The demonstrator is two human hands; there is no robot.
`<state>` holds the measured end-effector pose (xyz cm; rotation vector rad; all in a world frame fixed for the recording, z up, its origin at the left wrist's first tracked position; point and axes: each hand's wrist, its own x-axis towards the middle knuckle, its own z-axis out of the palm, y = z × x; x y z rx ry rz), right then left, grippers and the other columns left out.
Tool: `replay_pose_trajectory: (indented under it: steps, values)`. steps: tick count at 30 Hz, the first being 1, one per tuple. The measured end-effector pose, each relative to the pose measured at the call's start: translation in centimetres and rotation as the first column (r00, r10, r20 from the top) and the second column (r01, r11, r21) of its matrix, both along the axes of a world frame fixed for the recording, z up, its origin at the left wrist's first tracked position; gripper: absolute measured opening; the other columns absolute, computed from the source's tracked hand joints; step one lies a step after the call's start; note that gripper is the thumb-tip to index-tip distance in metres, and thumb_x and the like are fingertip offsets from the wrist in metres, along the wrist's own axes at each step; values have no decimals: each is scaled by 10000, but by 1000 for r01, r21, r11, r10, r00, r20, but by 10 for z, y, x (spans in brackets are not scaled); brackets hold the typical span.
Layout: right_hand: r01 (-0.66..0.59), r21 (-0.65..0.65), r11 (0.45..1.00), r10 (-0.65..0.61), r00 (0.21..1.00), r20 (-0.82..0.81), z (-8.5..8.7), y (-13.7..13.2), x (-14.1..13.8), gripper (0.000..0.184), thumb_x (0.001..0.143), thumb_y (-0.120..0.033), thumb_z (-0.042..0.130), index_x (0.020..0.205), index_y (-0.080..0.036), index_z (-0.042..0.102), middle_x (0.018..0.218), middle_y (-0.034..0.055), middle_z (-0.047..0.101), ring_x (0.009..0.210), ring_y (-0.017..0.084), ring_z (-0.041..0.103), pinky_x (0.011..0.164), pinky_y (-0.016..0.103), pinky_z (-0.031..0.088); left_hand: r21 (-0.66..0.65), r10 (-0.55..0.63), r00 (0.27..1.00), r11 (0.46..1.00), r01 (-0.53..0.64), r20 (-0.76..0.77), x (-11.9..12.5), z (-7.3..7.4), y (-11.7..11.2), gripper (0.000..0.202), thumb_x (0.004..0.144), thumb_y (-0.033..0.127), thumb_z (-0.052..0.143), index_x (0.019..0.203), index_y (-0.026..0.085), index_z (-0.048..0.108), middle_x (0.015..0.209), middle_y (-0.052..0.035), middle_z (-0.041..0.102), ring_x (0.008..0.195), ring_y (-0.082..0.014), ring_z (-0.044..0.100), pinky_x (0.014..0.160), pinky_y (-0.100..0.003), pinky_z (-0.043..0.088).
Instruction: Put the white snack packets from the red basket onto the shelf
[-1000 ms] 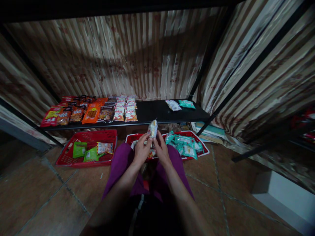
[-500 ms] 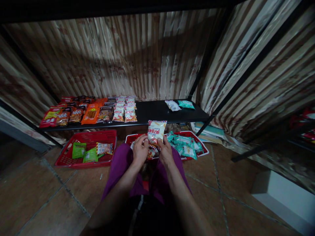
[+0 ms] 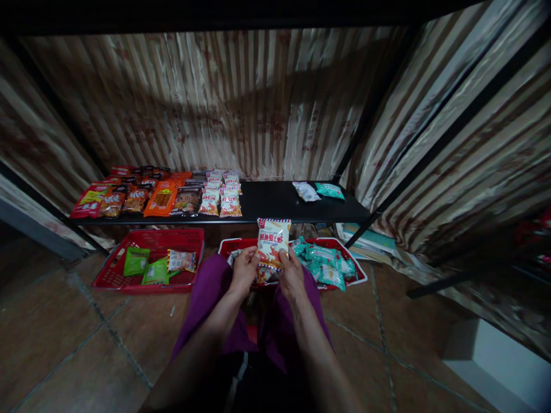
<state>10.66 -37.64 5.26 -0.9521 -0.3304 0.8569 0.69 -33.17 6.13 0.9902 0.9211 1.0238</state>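
A white and orange snack bag [image 3: 273, 242] with red print is held up above my knees, in front of the black shelf [image 3: 275, 195]. My left hand [image 3: 244, 267] pinches its lower left edge. On the lower right side, my right hand [image 3: 291, 271] grips it with the thumb on the front. Beneath and behind the hands stands a red basket [image 3: 360, 280] with a white rim, its right part heaped with teal snack bags [image 3: 322, 258]. Similar white and orange bags [image 3: 231, 202] stand in a small group on the shelf.
Left of that group lie orange packs [image 3: 161, 198], dark packs and red packs [image 3: 89, 199]. A white bag [image 3: 306, 191] and a teal bag [image 3: 330, 190] rest on the shelf's right. Another red basket [image 3: 107, 278] holds green packs [image 3: 138, 261]. A white box [image 3: 503, 355] sits at right.
The snack bag is now gripped lower at both sides, with my left fingers on its edge and more of its front showing. The whole view has shifted slightly.
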Motion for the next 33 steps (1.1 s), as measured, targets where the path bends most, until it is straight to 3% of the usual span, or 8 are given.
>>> replay_pose_trajectory:
  steps: [5,13,21,27,33]
  values:
    - [-46,-51,998,47,999,18,-1,-1,-2,619,623,-413,771,1182,-223,586,983,46,719,791,201,678,711,320,537,-9,42,999,999,-42,30,1,-5,2,167,697,113,636,862,137,651,828,-64,704,759,-156,663,753,-276,508]
    - [-72,-102,992,76,996,37,-17,2,2,683,621,-416,777,1241,-222,565,998,75,719,803,221,683,726,354,541,-19,114,993,993,-113,40,6,-31,12,170,669,104,669,836,136,653,820,-69,703,785,-176,663,802,-312,502]
    - [-46,-155,987,50,998,23,-34,6,8,776,630,-420,771,1328,-248,478,1097,84,692,858,221,679,721,323,542,-50,120,993,992,-120,2,15,-46,22,177,669,144,662,845,145,643,864,-70,711,845,-186,668,815,-306,508]
    - [-47,-198,979,61,996,63,-52,21,16,753,675,-465,724,1339,-219,466,1187,103,648,990,251,647,810,356,530,-16,119,988,993,-121,-95,22,-55,41,173,683,176,635,854,149,647,855,-78,717,826,-200,670,807,-316,506]
    - [1,-305,952,32,994,105,-64,39,32,757,655,-491,725,1312,-192,498,1134,113,671,952,267,659,785,360,538,4,94,991,996,-94,-95,41,-61,62,167,704,183,596,863,167,645,901,-67,715,869,-194,666,818,-302,507]
